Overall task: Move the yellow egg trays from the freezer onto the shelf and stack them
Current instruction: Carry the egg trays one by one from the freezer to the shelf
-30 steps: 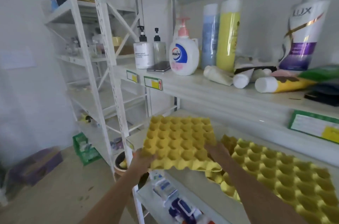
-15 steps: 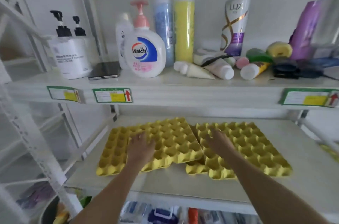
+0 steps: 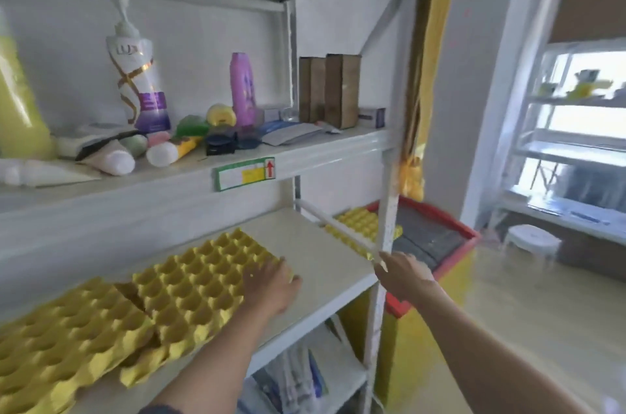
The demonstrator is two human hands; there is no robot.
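Two yellow egg trays [image 3: 189, 291] lay overlapping, not yet stacked, on the shelf [image 3: 325, 257], the left hand [image 3: 271, 288] resting flat on one, the empty right hand [image 3: 404, 273] reaching toward another tray [image 3: 355, 220] on the freezer [image 3: 437, 237].

- At eight o'clock, the left egg tray [image 3: 64, 339] runs off the picture's left and bottom edges.
- At two o'clock, the far trays on the freezer [image 3: 364, 225] are partly hidden behind the shelf post [image 3: 384, 244].
- The right hand [image 3: 404, 274] is motion-blurred; its fingers cannot be told apart.
- At three o'clock, the window shelving [image 3: 572, 129] is blurred, its items unreadable.
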